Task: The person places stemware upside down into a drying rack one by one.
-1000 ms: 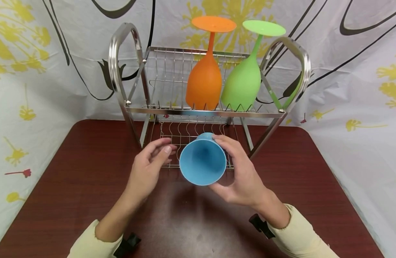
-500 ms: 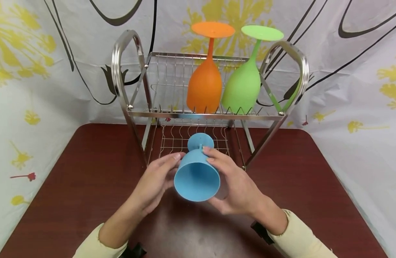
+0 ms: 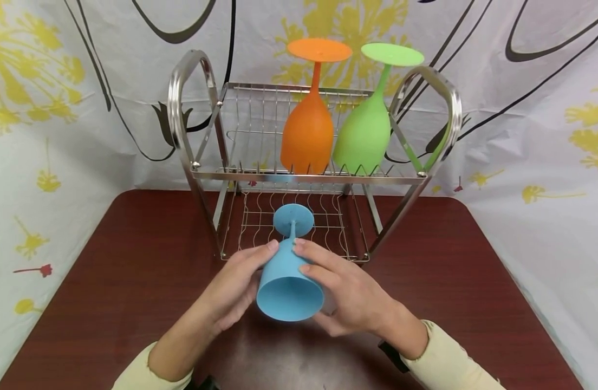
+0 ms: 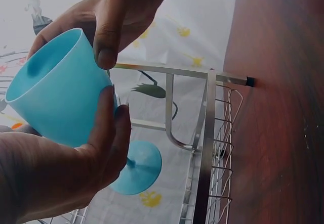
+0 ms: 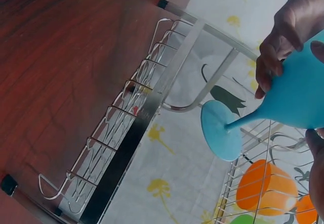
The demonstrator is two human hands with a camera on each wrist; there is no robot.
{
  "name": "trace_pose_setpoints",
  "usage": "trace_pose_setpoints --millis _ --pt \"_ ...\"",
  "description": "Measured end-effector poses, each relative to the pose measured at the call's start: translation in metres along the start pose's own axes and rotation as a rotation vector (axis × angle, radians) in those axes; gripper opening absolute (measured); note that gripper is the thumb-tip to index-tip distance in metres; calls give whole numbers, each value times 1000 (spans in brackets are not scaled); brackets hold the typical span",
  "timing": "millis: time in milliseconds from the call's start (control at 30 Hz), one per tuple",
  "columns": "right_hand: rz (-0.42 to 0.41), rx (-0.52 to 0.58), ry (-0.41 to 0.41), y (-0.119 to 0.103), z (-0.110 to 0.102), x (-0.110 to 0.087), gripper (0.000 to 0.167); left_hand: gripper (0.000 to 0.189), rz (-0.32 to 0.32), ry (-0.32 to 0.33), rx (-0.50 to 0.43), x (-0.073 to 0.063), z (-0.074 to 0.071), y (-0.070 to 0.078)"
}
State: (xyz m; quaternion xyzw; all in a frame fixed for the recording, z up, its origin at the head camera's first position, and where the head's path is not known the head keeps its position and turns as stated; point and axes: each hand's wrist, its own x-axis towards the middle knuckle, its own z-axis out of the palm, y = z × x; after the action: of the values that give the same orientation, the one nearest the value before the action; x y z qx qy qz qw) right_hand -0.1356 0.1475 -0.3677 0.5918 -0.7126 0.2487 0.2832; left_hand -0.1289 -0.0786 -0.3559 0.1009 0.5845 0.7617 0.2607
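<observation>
A blue plastic wine goblet (image 3: 288,271) lies tilted between my hands. Its open mouth faces me and its round foot points toward the rack. My left hand (image 3: 235,287) holds the bowl's left side, thumb up near the stem end; the left wrist view shows its fingers (image 4: 109,128) curving round the bowl. From the right, my right hand (image 3: 350,287) grips the same bowl, two fingertips on top and the thumb low near the rim. In the right wrist view the stem and foot (image 5: 220,130) show free of both hands.
A two-tier metal dish rack (image 3: 309,177) stands at the back of the dark red table (image 3: 148,271). Upside down on its upper tier are an orange goblet (image 3: 307,132) and a green goblet (image 3: 363,132). Behind hangs a patterned white sheet (image 3: 123,135).
The blue goblet has come toward me and slightly left, tipping so that its stem and foot show. My left hand has moved in from beside it and now holds the bowl too.
</observation>
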Motion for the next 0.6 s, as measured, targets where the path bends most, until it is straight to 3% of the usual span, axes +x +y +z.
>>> trace_pose_setpoints --millis 167,367,600 --pt "9 14 -14 0 0 -1 85 55 16 -46 -19 0 -2 -1" --pt "77 33 -80 -2 -3 -3 82 55 13 -98 -74 0 -5 -5" --pt "156 -39 -150 -6 -4 -9 85 60 20 -111 -81 0 -5 -6"
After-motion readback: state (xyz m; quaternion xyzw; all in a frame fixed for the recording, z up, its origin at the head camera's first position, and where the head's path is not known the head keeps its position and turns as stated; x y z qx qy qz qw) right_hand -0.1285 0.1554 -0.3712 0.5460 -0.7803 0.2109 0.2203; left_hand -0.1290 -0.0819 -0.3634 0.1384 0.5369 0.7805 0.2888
